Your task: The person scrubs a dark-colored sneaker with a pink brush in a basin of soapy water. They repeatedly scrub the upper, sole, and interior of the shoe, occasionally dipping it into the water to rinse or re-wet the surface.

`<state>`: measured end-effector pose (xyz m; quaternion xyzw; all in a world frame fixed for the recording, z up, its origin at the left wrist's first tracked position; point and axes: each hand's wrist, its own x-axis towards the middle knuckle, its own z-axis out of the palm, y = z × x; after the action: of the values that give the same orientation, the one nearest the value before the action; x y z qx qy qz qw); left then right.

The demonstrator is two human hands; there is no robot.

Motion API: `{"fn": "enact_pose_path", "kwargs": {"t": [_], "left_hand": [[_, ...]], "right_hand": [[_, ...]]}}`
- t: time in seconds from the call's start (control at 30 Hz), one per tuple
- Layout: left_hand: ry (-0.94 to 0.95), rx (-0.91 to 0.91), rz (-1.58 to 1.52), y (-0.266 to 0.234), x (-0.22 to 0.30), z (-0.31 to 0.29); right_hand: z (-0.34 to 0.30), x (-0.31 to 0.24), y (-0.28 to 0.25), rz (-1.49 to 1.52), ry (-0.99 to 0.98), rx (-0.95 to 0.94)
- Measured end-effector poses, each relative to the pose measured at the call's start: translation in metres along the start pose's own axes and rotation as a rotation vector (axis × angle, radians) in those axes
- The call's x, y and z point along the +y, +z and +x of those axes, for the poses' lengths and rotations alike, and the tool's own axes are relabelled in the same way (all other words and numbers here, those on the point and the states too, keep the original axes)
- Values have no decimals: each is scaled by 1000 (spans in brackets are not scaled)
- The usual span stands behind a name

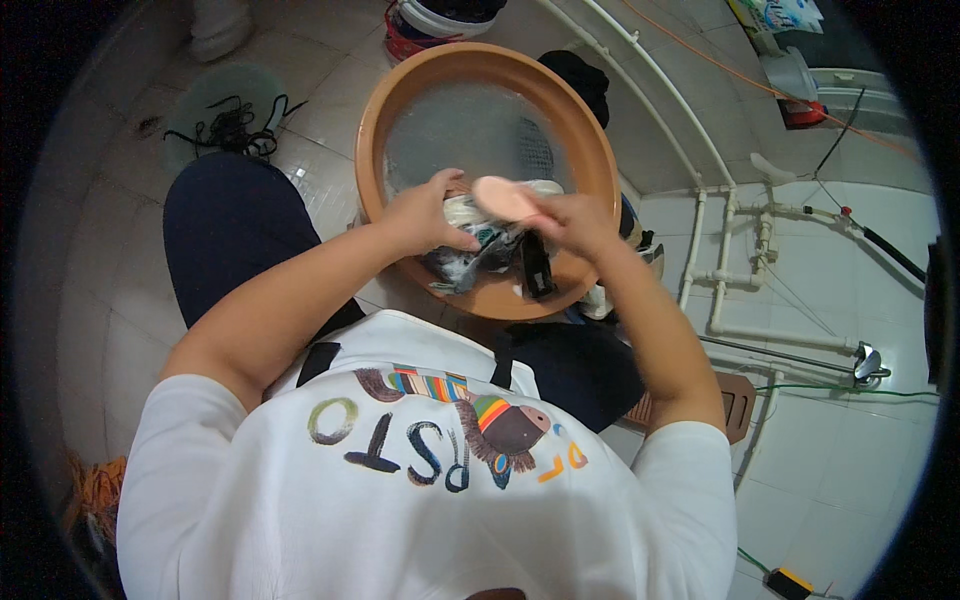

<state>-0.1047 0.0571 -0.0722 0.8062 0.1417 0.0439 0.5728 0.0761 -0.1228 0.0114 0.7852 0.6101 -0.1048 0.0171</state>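
Both hands grip: left (425,215) clutches wet shoe (490,245), right (570,220) holds oval pink brush (503,197) over round basin (375,130).

Fingers (455,240) partly behind wet shoe (480,245)

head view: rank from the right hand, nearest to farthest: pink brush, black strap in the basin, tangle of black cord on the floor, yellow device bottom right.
From the right hand:
1. Pink brush, held in that hand.
2. Black strap, just below it, inside the brown basin.
3. Tangle of black cord, far to the left on the tiled floor.
4. Yellow device, at the lower right edge.
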Motion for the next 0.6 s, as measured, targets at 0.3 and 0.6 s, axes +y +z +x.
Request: {"fn": "enact_pose_path", "kwargs": {"t": [0.3,0.6], "left_hand": [[8,-41,-41,0,0,3],[26,16,51,6,-4,3]], "right_hand": [[11,-38,7,67,-27,13],[-1,-36,5,61,3,-61]]}}
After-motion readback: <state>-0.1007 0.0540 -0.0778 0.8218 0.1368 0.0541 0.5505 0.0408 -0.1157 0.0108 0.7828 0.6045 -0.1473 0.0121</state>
